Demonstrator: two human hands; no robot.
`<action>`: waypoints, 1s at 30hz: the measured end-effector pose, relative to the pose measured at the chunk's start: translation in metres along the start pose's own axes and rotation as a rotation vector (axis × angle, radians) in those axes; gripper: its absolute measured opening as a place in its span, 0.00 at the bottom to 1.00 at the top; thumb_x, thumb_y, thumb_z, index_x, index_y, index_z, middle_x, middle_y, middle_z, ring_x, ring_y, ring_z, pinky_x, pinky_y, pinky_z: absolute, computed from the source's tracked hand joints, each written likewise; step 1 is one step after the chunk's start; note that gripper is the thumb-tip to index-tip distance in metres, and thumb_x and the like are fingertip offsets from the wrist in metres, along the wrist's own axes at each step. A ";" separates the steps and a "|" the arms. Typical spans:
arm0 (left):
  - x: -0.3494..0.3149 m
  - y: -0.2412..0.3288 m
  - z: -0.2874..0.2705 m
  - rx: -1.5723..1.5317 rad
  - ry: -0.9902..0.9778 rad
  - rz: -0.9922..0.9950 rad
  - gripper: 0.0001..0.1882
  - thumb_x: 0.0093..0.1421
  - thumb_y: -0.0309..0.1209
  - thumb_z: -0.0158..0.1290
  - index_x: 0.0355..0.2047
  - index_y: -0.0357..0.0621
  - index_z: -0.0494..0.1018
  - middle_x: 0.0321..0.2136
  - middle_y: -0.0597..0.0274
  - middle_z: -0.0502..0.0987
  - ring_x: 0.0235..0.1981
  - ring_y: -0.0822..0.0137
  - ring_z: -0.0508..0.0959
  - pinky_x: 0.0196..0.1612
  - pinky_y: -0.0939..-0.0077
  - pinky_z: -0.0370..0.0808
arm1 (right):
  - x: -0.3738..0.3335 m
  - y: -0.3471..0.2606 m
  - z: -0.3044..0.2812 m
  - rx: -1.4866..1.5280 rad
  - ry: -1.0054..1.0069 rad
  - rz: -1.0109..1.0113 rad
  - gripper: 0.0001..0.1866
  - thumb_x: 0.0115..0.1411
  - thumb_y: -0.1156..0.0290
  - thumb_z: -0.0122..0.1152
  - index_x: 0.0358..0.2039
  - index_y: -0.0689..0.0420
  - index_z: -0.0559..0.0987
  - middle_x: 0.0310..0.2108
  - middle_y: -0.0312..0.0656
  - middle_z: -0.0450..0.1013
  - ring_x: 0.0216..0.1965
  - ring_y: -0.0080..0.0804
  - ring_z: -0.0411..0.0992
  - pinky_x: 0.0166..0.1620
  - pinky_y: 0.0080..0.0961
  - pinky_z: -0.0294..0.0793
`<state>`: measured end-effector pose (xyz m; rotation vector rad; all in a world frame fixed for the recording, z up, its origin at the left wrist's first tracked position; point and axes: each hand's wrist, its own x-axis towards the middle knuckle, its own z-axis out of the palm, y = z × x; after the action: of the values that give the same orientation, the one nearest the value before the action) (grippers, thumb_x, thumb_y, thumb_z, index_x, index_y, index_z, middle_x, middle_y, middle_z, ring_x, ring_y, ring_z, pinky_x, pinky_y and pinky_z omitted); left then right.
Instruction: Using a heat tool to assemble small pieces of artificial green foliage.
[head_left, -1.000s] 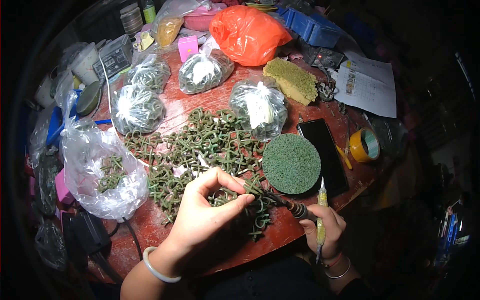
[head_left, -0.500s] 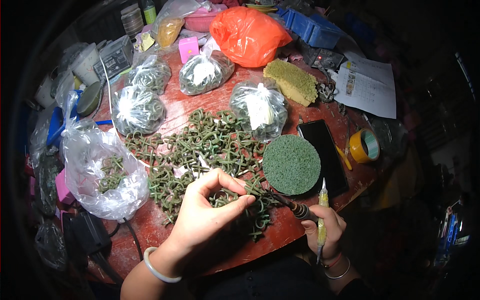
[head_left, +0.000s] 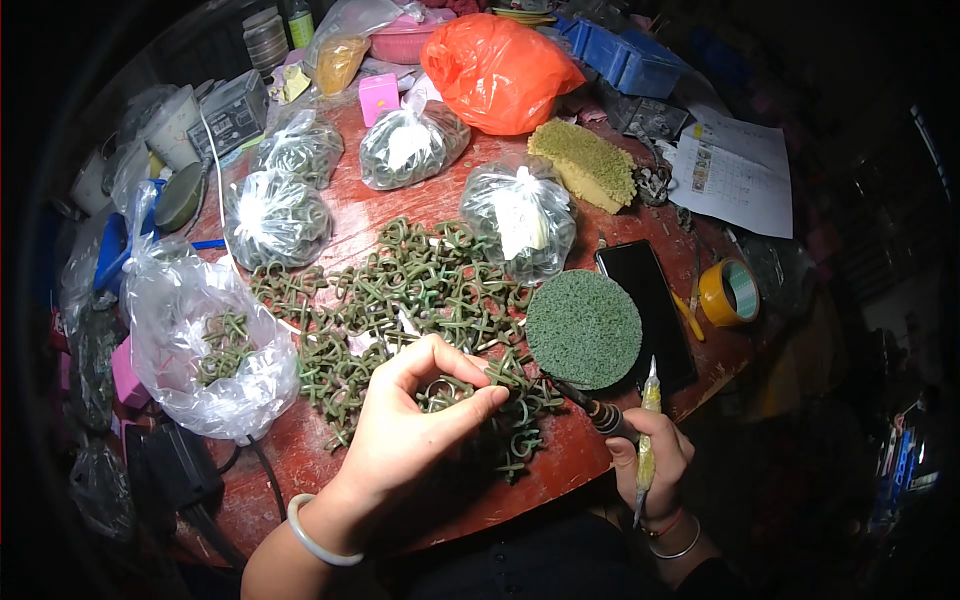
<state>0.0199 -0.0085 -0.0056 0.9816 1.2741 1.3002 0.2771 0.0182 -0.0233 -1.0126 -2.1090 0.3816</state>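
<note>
My left hand (head_left: 415,420) is closed in a pinch over the front of the pile, thumb and forefinger on a small green wax ring piece (head_left: 512,376). Beneath and beyond it spreads a heap of green ring-like pieces (head_left: 450,290). My right hand (head_left: 658,462) wraps round a dark-handled soldering-iron-type pen (head_left: 608,417), its thin tip pointing left toward the pinched piece. A slim yellow-wrapped hand tool (head_left: 648,440) with pointed metal ends also stands upright in that hand. Just past the pen lies a round, rough green disc (head_left: 584,330).
A black phone (head_left: 655,300) lies partly under the disc, beside a yellow tape roll (head_left: 728,292). Knotted clear bags of green pieces (head_left: 518,222) stand behind the heap. An open-looking clear bag (head_left: 205,350) sits left. Farther back are a sponge block (head_left: 582,165) and an orange bag (head_left: 500,75).
The pen's tip has drawn slightly back, right and down, from the pinched piece. My right hand has shifted a little with it; my left hand has barely moved.
</note>
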 end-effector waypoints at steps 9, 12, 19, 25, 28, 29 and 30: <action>0.000 0.001 0.004 0.064 0.027 0.117 0.08 0.50 0.23 0.63 0.26 0.41 0.72 0.31 0.64 0.76 0.39 0.72 0.75 0.47 0.77 0.69 | -0.001 0.004 -0.003 -0.053 0.021 0.014 0.14 0.53 0.70 0.68 0.37 0.61 0.75 0.26 0.43 0.74 0.24 0.42 0.74 0.28 0.29 0.73; 0.000 0.002 0.001 0.093 0.016 0.108 0.09 0.50 0.24 0.63 0.26 0.41 0.72 0.31 0.64 0.76 0.39 0.72 0.75 0.47 0.77 0.69 | 0.003 0.000 -0.011 -0.105 -0.009 0.043 0.14 0.51 0.71 0.69 0.37 0.60 0.75 0.25 0.43 0.73 0.24 0.42 0.73 0.26 0.30 0.72; -0.001 0.004 0.001 -0.066 0.002 -0.013 0.10 0.49 0.23 0.64 0.28 0.42 0.72 0.31 0.65 0.75 0.39 0.73 0.74 0.47 0.77 0.69 | 0.012 -0.006 -0.029 -0.220 -0.067 0.049 0.12 0.51 0.76 0.66 0.33 0.63 0.74 0.24 0.47 0.71 0.23 0.45 0.72 0.27 0.31 0.71; -0.002 0.011 0.006 -0.213 0.040 -0.053 0.15 0.49 0.22 0.64 0.35 0.42 0.69 0.36 0.68 0.71 0.41 0.75 0.72 0.48 0.77 0.68 | 0.013 -0.006 -0.032 -0.248 -0.046 0.026 0.12 0.49 0.78 0.67 0.33 0.63 0.74 0.24 0.47 0.71 0.23 0.45 0.72 0.26 0.31 0.71; 0.000 0.006 0.004 -0.149 0.046 0.058 0.15 0.49 0.21 0.64 0.36 0.42 0.70 0.38 0.67 0.71 0.41 0.75 0.72 0.48 0.78 0.68 | 0.014 -0.007 -0.033 -0.268 -0.060 0.032 0.11 0.49 0.78 0.67 0.32 0.62 0.74 0.24 0.47 0.70 0.23 0.45 0.72 0.26 0.31 0.70; 0.000 0.006 0.003 -0.128 0.024 0.060 0.15 0.50 0.21 0.63 0.37 0.41 0.71 0.38 0.67 0.72 0.41 0.76 0.72 0.48 0.79 0.68 | 0.014 -0.007 -0.034 -0.279 -0.079 0.042 0.11 0.49 0.78 0.67 0.32 0.62 0.74 0.24 0.47 0.70 0.22 0.45 0.72 0.25 0.30 0.69; 0.000 0.006 0.002 -0.106 0.003 0.062 0.15 0.50 0.22 0.63 0.38 0.41 0.71 0.38 0.67 0.72 0.41 0.76 0.72 0.47 0.79 0.69 | 0.014 -0.008 -0.034 -0.278 -0.079 0.041 0.11 0.49 0.78 0.67 0.32 0.62 0.74 0.24 0.47 0.70 0.22 0.45 0.72 0.25 0.30 0.69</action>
<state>0.0208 -0.0079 0.0004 0.9505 1.1725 1.4034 0.2926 0.0223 0.0113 -1.2183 -2.2584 0.1520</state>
